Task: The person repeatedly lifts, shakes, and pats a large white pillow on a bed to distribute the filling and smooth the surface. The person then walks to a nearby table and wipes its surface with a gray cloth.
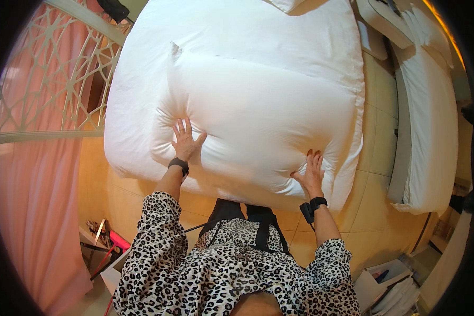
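A large white pillow (245, 106) lies flat on a bed with a white sheet (138, 71), close to the bed's near edge. My left hand (185, 141) presses down on the pillow's left part with fingers spread, and the fabric creases around it. Near the pillow's lower right corner, my right hand (311, 170) also pushes into it, fingers apart and the fingertips sunk in the cloth. Each wrist wears a black band. At the top, part of another white item (286, 4) rests on the bed.
A second bed with white bedding (430, 118) stands to the right across a tiled floor (373, 158). Left are a lattice screen (69, 79) and a pink curtain (35, 205). A pink broom (119, 241) is at lower left, an open white box (387, 272) at lower right.
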A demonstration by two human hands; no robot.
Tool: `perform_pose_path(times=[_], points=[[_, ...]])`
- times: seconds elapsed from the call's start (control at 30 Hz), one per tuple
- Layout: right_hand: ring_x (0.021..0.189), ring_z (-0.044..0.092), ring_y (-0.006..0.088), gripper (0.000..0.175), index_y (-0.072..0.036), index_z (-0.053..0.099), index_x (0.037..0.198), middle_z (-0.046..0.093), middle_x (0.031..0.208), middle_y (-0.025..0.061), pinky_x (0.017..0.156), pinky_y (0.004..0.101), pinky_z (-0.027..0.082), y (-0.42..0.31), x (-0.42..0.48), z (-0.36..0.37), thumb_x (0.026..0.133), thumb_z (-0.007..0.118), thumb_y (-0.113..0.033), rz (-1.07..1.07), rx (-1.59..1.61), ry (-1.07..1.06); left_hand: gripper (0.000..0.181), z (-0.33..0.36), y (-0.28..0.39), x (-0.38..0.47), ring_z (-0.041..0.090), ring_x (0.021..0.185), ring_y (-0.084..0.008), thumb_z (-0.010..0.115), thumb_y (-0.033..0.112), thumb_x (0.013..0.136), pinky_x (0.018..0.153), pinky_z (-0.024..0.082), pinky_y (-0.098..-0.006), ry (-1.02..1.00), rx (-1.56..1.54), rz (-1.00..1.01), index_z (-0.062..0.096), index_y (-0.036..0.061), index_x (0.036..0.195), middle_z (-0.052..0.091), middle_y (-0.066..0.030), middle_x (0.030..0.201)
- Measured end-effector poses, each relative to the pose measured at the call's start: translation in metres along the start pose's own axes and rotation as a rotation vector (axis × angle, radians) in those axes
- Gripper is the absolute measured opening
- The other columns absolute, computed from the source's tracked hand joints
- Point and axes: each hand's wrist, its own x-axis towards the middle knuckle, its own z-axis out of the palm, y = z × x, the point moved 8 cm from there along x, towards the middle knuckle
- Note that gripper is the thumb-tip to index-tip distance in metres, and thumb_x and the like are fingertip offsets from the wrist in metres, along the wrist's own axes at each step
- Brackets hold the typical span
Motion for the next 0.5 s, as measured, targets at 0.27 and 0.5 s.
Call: perform_pose_path(times=[0.27, 0.5], points=[[0.139, 0.01, 0.0391, 0.113, -0.013, 0.015, 0.146, 0.01, 0.15, 0.0218, 0.095, 0.0637, 0.025, 0.004, 0.005, 0.009, 0.058, 0.079, -0.039, -0.033, -0.065, -0.023, 0.1, 0.016, 0.012, 0.003, 0.005, 0.14, -0.0377, 0.06, 0.062, 0.075, 0.096, 0.02, -0.0717, -0.047, 0.025, 0.042, 0.009, 0.0167, 0.148, 0.006, -0.0148, 0.153], [0.138, 0.013, 0.0373, 0.109, -0.008, 0.016, 0.145, 0.016, 0.149, 0.0224, 0.101, 0.0561, 0.027, 0.021, 0.016, -0.004, 0.06, 0.078, -0.036, -0.007, -0.031, -0.067, 0.094, 0.012, 0.043, 0.007, 0.017, 0.136, -0.0385, 0.063, 0.056, 0.075, 0.099, 0.029, -0.0618, -0.099, 0.07, 0.062, 0.019, 0.0118, 0.145, 0.018, -0.015, 0.149]])
